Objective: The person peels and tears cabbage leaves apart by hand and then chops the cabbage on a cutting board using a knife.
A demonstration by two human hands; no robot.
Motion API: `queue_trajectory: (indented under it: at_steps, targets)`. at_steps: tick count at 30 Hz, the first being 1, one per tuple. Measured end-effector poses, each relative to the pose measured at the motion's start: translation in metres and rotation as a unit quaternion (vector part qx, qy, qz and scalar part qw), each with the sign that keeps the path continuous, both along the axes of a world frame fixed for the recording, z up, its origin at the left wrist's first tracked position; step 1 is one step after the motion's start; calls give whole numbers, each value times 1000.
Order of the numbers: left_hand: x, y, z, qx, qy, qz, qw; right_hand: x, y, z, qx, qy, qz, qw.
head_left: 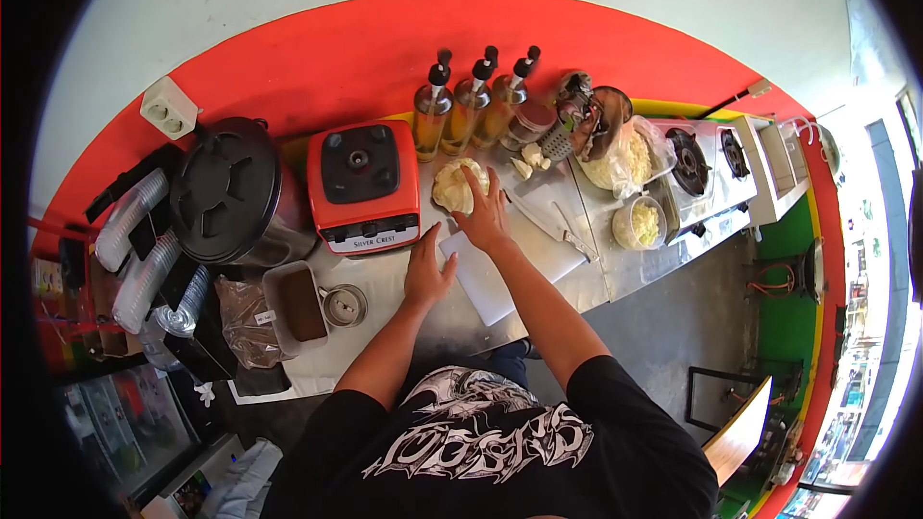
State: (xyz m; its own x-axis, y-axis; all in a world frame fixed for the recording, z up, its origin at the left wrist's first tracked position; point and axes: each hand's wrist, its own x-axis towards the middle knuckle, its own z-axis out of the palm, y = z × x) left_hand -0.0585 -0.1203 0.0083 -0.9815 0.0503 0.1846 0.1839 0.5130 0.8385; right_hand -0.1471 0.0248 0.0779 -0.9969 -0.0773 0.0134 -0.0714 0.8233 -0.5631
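A pale cabbage piece [452, 188] sits on the steel counter, just right of the red blender base. My right hand [484, 216] reaches over its right side with fingers stretched out, overlapping its edge; whether they press on it I cannot tell. My left hand [428, 267] is held apart from the cabbage, nearer to me, its fingers extended and thumb spread, with nothing in it. Partly under my right forearm lies a white cutting board [478, 281]. To the right of that arm a knife [550, 223] rests on the counter.
The red blender base [367, 185] and a large black-lidded container [226, 190] stand at left. Oil bottles [468, 113] line the wall. Cabbage chunks [531, 161], a bag of shredded cabbage [625, 168], a tub of shreds [639, 224] and a gas stove [711, 194] are at right.
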Motion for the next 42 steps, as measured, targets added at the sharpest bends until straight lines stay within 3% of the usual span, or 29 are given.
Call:
queue_trajectory:
  at_steps: [8, 17, 19, 21, 23, 26, 31, 36, 37, 38, 40, 42]
  targets:
    - [1, 1, -5, 7, 8, 2, 1000, -9, -6, -11, 9, -14, -40, 999]
    - [0, 4, -7, -15, 27, 1, 1000, 9, 39, -2, -227, -18, -49, 972]
    - [1, 5, -3, -9, 22, -3, 1000, 34, 52, 21, -448, -165, -88, 874]
    - [-4, 6, -4, -7, 18, -12, 1000, 56, 71, 22, -499, -195, -102, 838]
    - [-8, 13, -14, 89, -1, -14, 996, 85, 87, 19, -559, -230, -118, 788]
    - [-9, 42, 22, 129, 7, -62, 990, 122, 107, 11, -593, -251, -174, 745]
    - [-12, 85, 38, 140, -138, -210, 958, 161, 119, 1, -551, -222, -243, 767]
    - [-9, 104, 16, 57, -74, -230, 969, 172, 142, -16, -506, -187, -283, 793]
    - [-8, 105, 16, 44, -76, -229, 969, 173, 148, -16, -455, -153, -266, 836]
    - [-7, 105, 16, 42, -77, -233, 969, 174, 152, -17, -401, -120, -247, 874]
    - [-8, 105, 25, 95, -161, -251, 950, 174, 152, -2, -400, -85, -256, 876]
    - [-5, 103, 37, 109, -154, -257, 948, 176, 149, 15, -411, -84, -225, 879]
